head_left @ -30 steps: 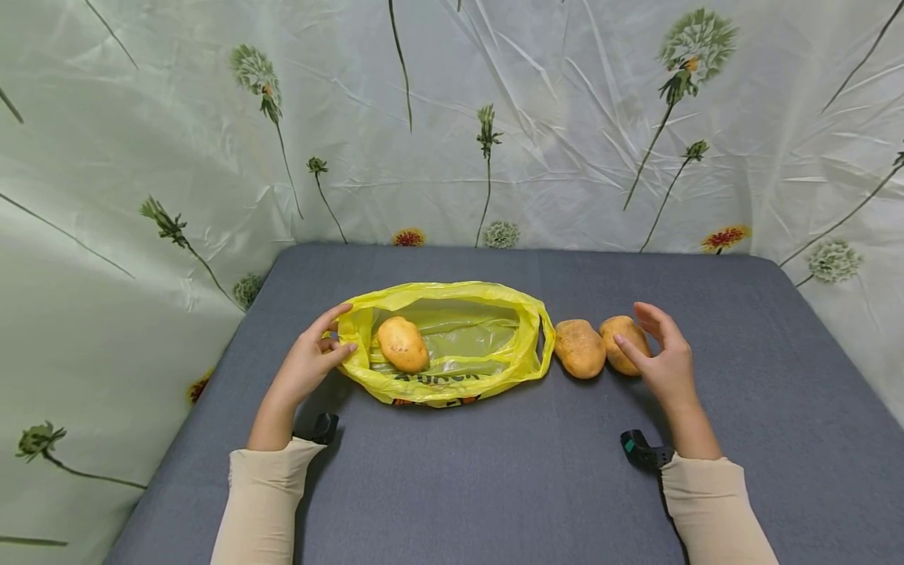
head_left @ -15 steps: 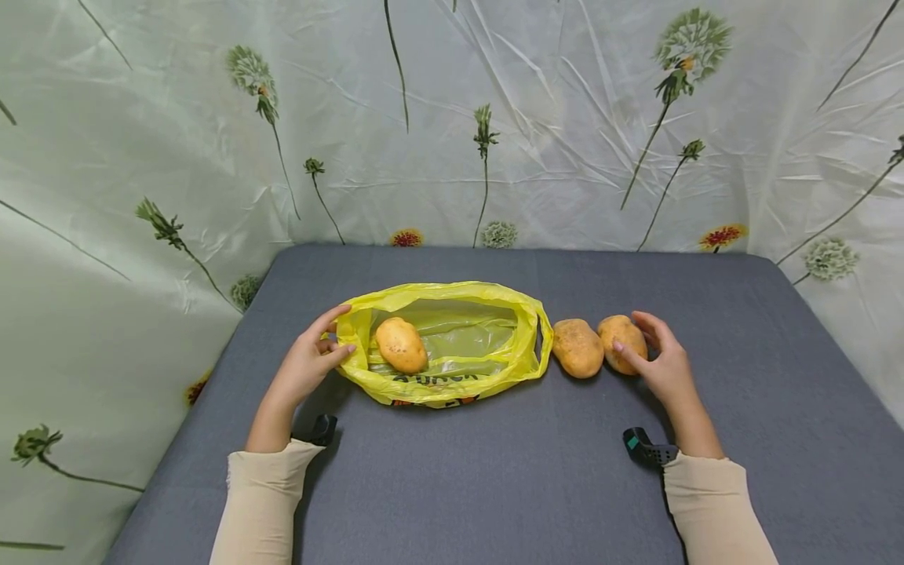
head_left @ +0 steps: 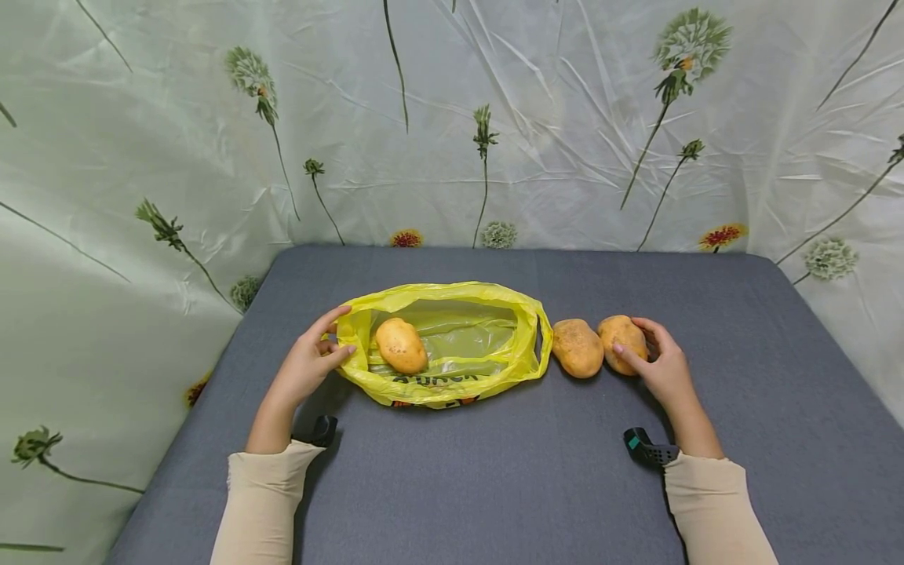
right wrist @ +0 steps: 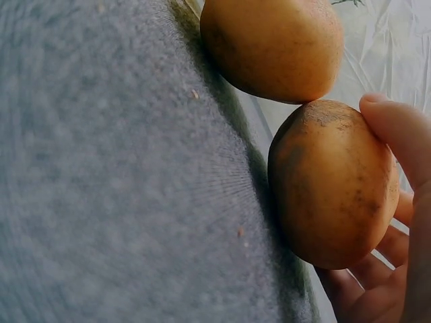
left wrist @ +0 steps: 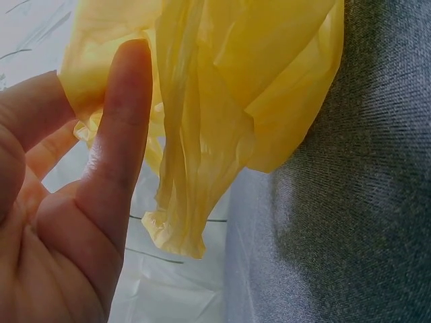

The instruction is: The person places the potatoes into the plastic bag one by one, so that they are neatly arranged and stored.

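A yellow plastic bag [head_left: 459,293] lies on the grey surface with its mouth spread wide. Inside, toward its left end, rests one potato [head_left: 401,345]. My left hand [head_left: 304,369] holds the bag's left edge between thumb and fingers; in the left wrist view the thumb [left wrist: 124,114] lies across the yellow film. To the right of the bag sit two more potatoes, side by side and touching. The nearer one to the bag is a free potato [head_left: 577,349]. My right hand [head_left: 667,370] grips the outer potato [right wrist: 335,188], thumb on one side and fingers around the other.
A grey cloth-covered table [head_left: 480,486] spreads in front of and around the bag. Behind and to the left hangs a pale curtain [head_left: 438,173] printed with flowers. A black wrist device [head_left: 646,449] sits on the right wrist, another on the left.
My right hand's fingers have closed in on the outer potato and now touch it. The left hand and the bag stay practically where they were.
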A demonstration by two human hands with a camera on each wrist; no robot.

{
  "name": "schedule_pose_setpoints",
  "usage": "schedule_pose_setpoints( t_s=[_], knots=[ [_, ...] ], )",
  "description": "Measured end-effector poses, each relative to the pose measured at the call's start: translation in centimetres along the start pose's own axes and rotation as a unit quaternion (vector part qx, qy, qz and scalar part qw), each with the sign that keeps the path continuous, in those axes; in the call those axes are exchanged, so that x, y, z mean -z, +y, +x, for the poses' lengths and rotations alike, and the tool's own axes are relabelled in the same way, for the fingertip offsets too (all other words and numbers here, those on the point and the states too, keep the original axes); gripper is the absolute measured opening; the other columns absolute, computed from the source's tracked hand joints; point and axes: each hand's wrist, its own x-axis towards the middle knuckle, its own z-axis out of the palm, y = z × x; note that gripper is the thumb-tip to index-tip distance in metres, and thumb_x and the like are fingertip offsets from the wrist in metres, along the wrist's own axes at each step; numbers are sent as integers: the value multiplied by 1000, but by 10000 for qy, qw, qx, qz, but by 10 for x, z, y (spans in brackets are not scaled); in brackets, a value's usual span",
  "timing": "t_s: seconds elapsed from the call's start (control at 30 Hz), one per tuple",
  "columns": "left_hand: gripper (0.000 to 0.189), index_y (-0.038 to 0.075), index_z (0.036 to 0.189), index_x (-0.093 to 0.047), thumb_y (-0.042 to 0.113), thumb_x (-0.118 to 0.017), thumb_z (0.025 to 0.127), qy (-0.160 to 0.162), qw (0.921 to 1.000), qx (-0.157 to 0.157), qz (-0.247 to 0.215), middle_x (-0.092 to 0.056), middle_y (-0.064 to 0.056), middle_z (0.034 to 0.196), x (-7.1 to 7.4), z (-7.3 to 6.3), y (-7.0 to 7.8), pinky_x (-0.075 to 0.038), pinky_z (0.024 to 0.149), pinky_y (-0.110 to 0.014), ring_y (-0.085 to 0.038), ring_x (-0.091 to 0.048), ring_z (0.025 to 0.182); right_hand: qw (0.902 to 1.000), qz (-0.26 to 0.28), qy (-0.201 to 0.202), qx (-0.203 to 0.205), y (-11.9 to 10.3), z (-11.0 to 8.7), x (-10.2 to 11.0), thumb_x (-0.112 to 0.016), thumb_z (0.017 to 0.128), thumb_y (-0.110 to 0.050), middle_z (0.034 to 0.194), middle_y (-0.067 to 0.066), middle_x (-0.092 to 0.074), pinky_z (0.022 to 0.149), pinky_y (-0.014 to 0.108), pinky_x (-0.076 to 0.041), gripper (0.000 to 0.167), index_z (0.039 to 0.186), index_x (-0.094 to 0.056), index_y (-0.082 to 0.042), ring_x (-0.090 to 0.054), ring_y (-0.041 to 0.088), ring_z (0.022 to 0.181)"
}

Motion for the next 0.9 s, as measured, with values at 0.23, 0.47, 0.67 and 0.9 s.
schedule_pose_setpoints(
  t_s=[0.23, 0.47, 0.67, 0.9],
  knots=[
    [62, 19, 139, -34, 5, -61, 85, 10, 10000, -2, 34, -38, -19, 111, 0, 1, -5, -41, 54, -26, -21, -50, 67, 9998, 11, 208, -60, -1, -1, -1, -68, 81, -15, 121, 21, -48, 81, 11, -34, 52, 123, -46, 5, -43, 5, 109],
    [62, 18, 139, -34, 5, -61, 85, 25, 10000, -2, 8, -37, -19, 111, 0, 0, -3, -42, 54, -26, -21, -51, 68, 9987, 198, 447, -155, -3, 0, -1, -69, 79, -10, 121, 21, -49, 80, 9, -35, 52, 122, -47, 6, -43, 2, 107],
    [61, 18, 138, -34, 4, -61, 85, 45, 10000, -20, 47, -38, -19, 111, 0, 0, -4, -42, 54, -26, -20, -51, 67, 9946, 566, 822, -284, -6, 2, -3, -70, 75, 1, 121, 19, -49, 79, 9, -37, 51, 121, -48, 7, -45, 7, 109],
    [61, 15, 138, -34, 3, -61, 85, 48, 9999, -88, 33, -38, -19, 110, -1, 1, -6, -42, 54, -25, -19, -50, 66, 9889, 962, 1088, -312, -7, 3, -3, -68, 73, 8, 118, 16, -50, 79, 12, -38, 50, 120, -48, 8, -46, 8, 108]
  ],
)
